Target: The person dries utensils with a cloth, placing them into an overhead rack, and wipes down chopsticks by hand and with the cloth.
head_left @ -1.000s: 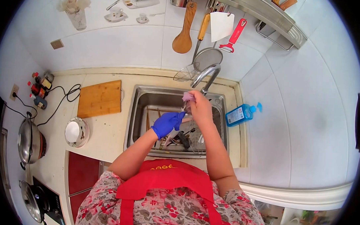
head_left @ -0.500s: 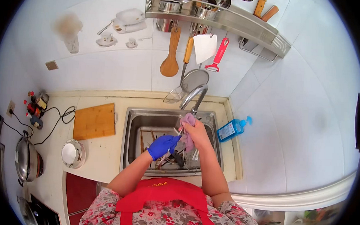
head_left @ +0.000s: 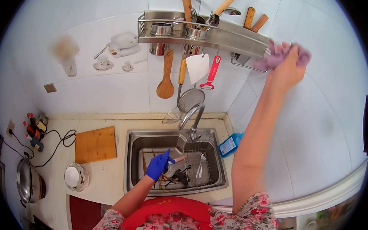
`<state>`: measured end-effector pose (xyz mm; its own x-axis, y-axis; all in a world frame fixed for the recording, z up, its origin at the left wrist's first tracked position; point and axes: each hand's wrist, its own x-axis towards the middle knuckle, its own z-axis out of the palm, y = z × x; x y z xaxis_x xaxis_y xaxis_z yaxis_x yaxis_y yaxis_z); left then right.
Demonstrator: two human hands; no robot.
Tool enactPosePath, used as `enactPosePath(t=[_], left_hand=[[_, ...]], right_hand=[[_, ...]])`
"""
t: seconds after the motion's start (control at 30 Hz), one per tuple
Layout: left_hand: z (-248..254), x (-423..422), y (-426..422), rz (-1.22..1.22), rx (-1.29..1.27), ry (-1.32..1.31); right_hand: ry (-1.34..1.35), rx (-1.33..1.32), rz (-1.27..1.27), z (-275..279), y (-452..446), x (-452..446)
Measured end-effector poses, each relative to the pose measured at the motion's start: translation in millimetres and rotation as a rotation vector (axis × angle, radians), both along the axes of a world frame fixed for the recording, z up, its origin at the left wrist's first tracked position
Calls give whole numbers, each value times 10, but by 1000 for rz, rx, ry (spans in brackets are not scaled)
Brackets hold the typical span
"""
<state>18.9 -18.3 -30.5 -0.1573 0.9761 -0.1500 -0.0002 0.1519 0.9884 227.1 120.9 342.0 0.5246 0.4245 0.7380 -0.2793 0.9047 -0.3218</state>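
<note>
My left hand (head_left: 158,165), in a blue glove, is over the left half of the steel sink (head_left: 130,170). Its fingers are closed round a small utensil with a pinkish handle (head_left: 181,158). High on the right, beside the end of the wall rack, my bare right hand (head_left: 290,68) is closed on a crumpled purple cloth (head_left: 302,56). Below the left hand, chopsticks and dark utensils (head_left: 181,177) lie in the sink. A wire basket (head_left: 210,178) in the right half holds silvery cutlery (head_left: 200,167).
A faucet (head_left: 197,111) arches over the sink. Blue soap bottle (head_left: 228,145) stands to its right. Cutting board (head_left: 95,144) and stacked bowls (head_left: 75,177) are on the left counter. The metal rack (head_left: 220,38) holds knives and utensils; a spatula, strainer and peeler hang below.
My right hand has risen from the sink to the upper right with the purple cloth. My left hand stays over the sink, now apart from it. The view has tilted upward.
</note>
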Motion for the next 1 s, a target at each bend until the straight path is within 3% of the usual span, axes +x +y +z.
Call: enactPosePath(t=[0.17,0.23,0.27,0.3,0.4,0.47,0.5,0.57,0.6,0.67,0.7,0.83,0.87,0.93,1.0], left_hand=[[-21,4,-15,11,-23,-19],[-13,-4,-19,-1,-54,-30],[-46,-5,-23,-2,-49,-26],[-95,-7,-29,-17,-32,24],[-50,-1,-21,-46,-74,-3],[-115,-4,-24,-47,-43,32],[-57,20,-34,-25,-11,17],[-75,-2,-26,-22,-34,22],[-89,-8,-27,-21,-57,26],[-130,-6,-19,-34,-47,-2],[-123,7,-27,-46,-36,-31],[-57,63,-2,-71,-156,-74],[-139,74,1,-72,-120,-63],[-238,73,21,-72,-84,-52],[-248,61,22,-69,-105,-4]], right_hand=[[-199,36,-257,695,769,-155],[-236,11,-4,864,993,-391],[-289,-82,-125,914,986,-479],[-485,-291,-474,949,728,-593],[-531,-147,-394,884,1257,-721],[-792,-156,-521,835,1385,-799],[-790,-154,-521,818,1440,-841],[-940,-210,-652,793,1551,-916],[-939,-211,-651,780,1613,-938],[-1182,-318,-539,745,1732,-947],[-1341,-480,-642,753,1597,-955],[-1372,-433,-855,634,1700,-950],[-1371,-432,-855,658,1720,-910],[-1393,-568,-519,762,1610,-821],[-1304,-531,-416,835,1529,-703]])
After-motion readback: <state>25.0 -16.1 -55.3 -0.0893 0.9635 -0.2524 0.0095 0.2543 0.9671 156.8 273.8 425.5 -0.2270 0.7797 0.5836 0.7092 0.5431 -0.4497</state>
